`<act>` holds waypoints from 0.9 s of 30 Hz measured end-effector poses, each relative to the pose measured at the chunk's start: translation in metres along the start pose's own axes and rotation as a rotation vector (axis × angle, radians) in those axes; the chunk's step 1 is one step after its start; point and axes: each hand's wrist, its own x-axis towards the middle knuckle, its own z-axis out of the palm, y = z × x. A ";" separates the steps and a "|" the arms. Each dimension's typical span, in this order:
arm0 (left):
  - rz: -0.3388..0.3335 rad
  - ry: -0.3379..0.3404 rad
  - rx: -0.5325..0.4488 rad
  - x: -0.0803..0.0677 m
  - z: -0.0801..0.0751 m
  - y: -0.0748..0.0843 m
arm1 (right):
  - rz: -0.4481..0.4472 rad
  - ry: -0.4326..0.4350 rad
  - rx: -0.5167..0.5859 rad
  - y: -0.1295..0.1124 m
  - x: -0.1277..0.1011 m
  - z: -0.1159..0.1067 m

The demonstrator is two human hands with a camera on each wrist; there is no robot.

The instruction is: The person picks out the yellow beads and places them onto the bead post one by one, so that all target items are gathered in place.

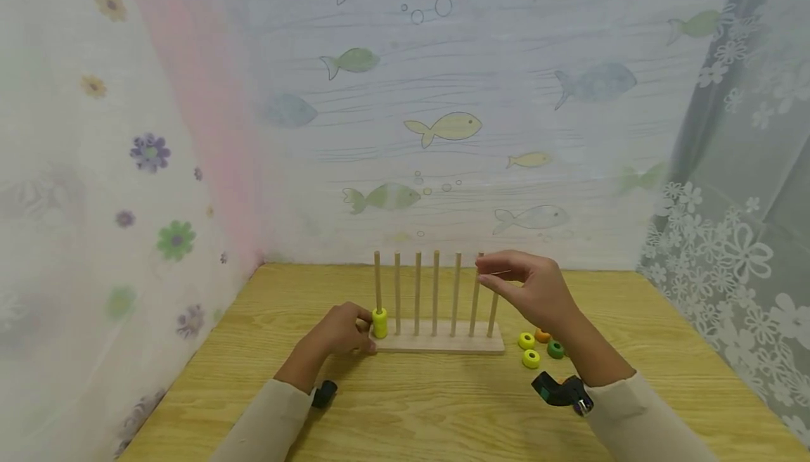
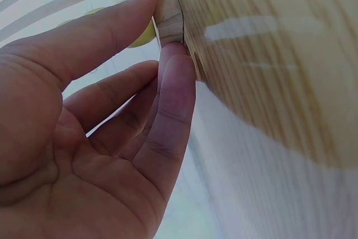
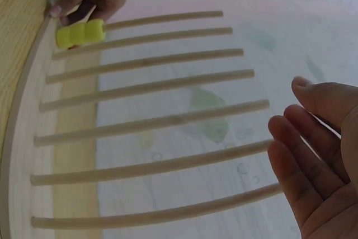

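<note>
Peg rack (image 1: 436,342): centre of the table (image 1: 405,413), seven upright pegs; two yellow rings (image 1: 380,322) stacked on its leftmost peg.
Loose rings (image 1: 531,358): lower right of the rack, beneath the right wrist.
Left hand (image 1: 338,332): pinches the rack's left base end.
Right hand (image 1: 528,286): relaxed, fingers open, at the rightmost peg tops, holding nothing.
Left wrist view: thumb (image 2: 106,20) and fingertips pressed to the base corner.
</note>
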 end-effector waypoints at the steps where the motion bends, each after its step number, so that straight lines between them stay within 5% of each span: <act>1: -0.002 0.001 0.001 0.000 0.000 0.000 | 0.008 0.006 -0.003 0.006 -0.001 -0.001; 10: -0.007 -0.003 0.006 -0.001 0.000 0.000 | 0.024 -0.023 -0.032 0.046 -0.019 -0.006; 20: -0.013 -0.006 0.008 0.000 0.000 0.000 | 0.115 -0.016 -0.113 0.039 -0.036 -0.017; 27: -0.012 -0.006 0.006 -0.001 0.000 0.000 | 0.144 -0.009 -0.147 0.066 -0.049 -0.024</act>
